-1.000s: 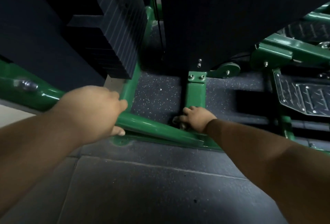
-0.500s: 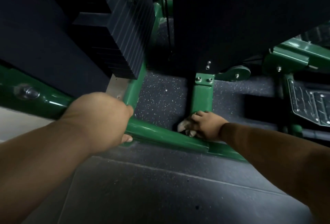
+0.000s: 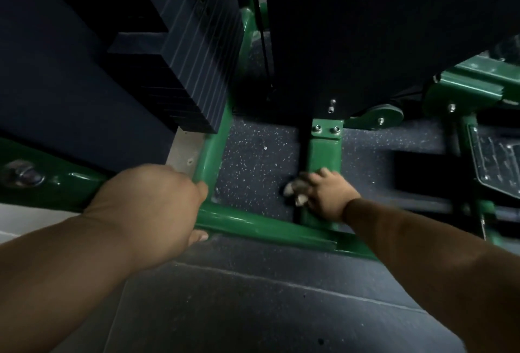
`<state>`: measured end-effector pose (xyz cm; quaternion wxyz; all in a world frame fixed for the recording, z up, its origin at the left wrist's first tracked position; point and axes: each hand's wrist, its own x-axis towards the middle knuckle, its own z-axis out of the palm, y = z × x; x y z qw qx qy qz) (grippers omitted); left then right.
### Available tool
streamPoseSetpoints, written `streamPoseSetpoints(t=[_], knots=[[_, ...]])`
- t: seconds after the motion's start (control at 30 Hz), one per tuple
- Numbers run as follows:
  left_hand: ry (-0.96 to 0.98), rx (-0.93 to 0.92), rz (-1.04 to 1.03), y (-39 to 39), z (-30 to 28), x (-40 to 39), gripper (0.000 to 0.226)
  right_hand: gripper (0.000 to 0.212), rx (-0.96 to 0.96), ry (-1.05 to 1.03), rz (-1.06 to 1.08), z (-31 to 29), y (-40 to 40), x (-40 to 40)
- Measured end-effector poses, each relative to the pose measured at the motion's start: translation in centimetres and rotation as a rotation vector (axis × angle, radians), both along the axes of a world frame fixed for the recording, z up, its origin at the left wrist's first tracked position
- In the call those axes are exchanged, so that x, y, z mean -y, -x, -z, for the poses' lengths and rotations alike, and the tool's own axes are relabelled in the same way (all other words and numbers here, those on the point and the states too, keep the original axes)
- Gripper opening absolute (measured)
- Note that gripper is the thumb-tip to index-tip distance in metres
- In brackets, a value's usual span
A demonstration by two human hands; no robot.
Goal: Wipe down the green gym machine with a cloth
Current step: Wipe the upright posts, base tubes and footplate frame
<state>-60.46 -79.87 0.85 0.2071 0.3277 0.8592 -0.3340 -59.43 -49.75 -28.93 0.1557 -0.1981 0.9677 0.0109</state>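
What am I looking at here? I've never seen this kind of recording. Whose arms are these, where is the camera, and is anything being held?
The single camera sits on a person's head, looking down past both bare arms. The left hand grips a low green bar of a gym machine, apparently for support. The right hand holds a pale cloth against a green post rising from that bar; the hand is blurred, which suggests wiping. Behind stands a black weight stack and a dark panel. The floor is dark speckled rubber. A metal footplate shows at the right edge.
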Motion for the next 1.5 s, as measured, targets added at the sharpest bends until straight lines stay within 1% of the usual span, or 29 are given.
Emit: streamPoseSetpoints(t=[0.07, 0.13, 0.17, 0.27, 0.33, 0.47, 0.5, 0.57, 0.63, 0.7, 0.73, 0.77, 0.8, 0.87, 0.9, 0.93, 1.0, 1.07, 1.17, 1.23, 1.27, 1.33, 1.4, 1.43, 1.5], knots=[[-0.016, 0.011, -0.015, 0.0, 0.0, 0.1, 0.053, 0.050, -0.031, 0.003, -0.055, 0.2, -2.1, -0.4], [-0.020, 0.020, -0.015, 0.0, -0.2, 0.1, 0.054, 0.049, -0.046, -0.081, -0.078, 0.3, -0.6, -0.8], [-0.014, 0.024, -0.012, 0.0, -0.3, -0.1, 0.055, 0.048, -0.060, -0.096, -0.026, -0.1, 0.7, -1.1], [0.011, 0.032, -0.002, -0.1, -0.5, -0.5, 0.058, 0.043, -0.100, -0.037, 0.266, -0.6, 5.4, -2.2], [0.018, 0.044, -0.015, 0.0, -0.5, -0.6, 0.058, 0.046, -0.083, -0.001, 0.391, 0.1, 6.9, -2.9], [0.046, 0.041, -0.013, 0.0, -0.4, -0.7, 0.052, 0.056, -0.045, 0.212, 0.638, 1.4, 4.2, -2.0], [0.041, 0.043, -0.012, 0.1, -0.5, -0.7, 0.051, 0.054, -0.039, 0.237, 0.648, 1.1, 2.5, -2.0], [0.025, 0.049, -0.011, 0.0, -0.5, -0.6, 0.048, 0.038, -0.025, 0.282, 0.620, 0.6, -1.2, -2.5], [0.008, 0.053, -0.003, 0.0, -0.4, -0.4, 0.047, 0.036, 0.001, 0.286, 0.541, 0.8, -4.5, -2.6], [0.001, 0.051, -0.008, -0.2, -0.6, -0.3, 0.047, 0.036, 0.157, 0.311, 0.482, 0.2, -6.0, -1.7], [0.004, 0.043, -0.004, -0.1, -0.7, -0.5, 0.048, 0.039, 0.193, 0.379, 0.519, 0.6, -5.7, -2.0], [0.007, 0.036, -0.003, -0.2, -0.8, -0.5, 0.048, 0.042, 0.212, 0.511, 0.594, 0.5, -5.1, -2.4], [0.004, 0.035, -0.001, -0.2, -0.9, -0.5, 0.047, 0.046, 0.188, 0.582, 0.664, 1.1, -3.7, -2.8], [-0.008, 0.033, 0.017, -0.3, -0.9, -0.5, 0.043, 0.042, 0.154, 0.523, 0.768, 0.1, 0.3, -3.7], [-0.011, 0.031, 0.029, -0.3, -0.8, -0.5, 0.043, 0.040, 0.176, 0.530, 0.939, -0.5, 2.3, -3.9], [-0.018, 0.026, 0.036, -0.3, -0.7, -0.4, 0.043, 0.037, 0.147, 0.552, 1.016, -0.6, 3.9, -4.3], [-0.025, 0.012, 0.042, -0.3, -0.4, -0.2, 0.044, 0.032, 0.128, 0.525, 0.975, -1.0, 5.7, -4.4], [-0.013, 0.003, 0.043, -0.2, -0.2, -0.1, 0.045, 0.032, 0.118, 0.575, 1.031, -0.7, 6.0, -4.1], [-0.009, 0.008, 0.042, -0.2, -0.2, -0.1, 0.047, 0.043, 0.101, 0.653, 1.154, 0.3, 4.1, -3.4], [-0.005, 0.010, 0.045, -0.3, -0.3, -0.3, 0.046, 0.052, 0.133, 0.716, 1.233, 0.8, 1.6, -3.0], [0.001, 0.008, 0.048, -0.3, -0.4, -0.3, 0.047, 0.056, 0.155, 0.711, 1.245, 1.2, 0.3, -2.6], [0.002, 0.005, 0.050, -0.4, -0.5, -0.5, 0.047, 0.058, 0.222, 0.622, 1.174, 1.6, -2.5, -2.0], [0.009, 0.002, 0.058, -0.4, -0.5, -0.4, 0.048, 0.051, 0.277, 0.505, 1.057, 1.4, -3.8, -1.9], [0.012, 0.002, 0.061, -0.4, -0.5, -0.4, 0.049, 0.047, 0.272, 0.452, 0.987, 0.9, -3.3, -2.0], [0.014, 0.008, 0.058, -0.4, -0.4, -0.3, 0.049, 0.048, 0.151, 0.389, 0.902, -0.5, -1.0, -2.7]])
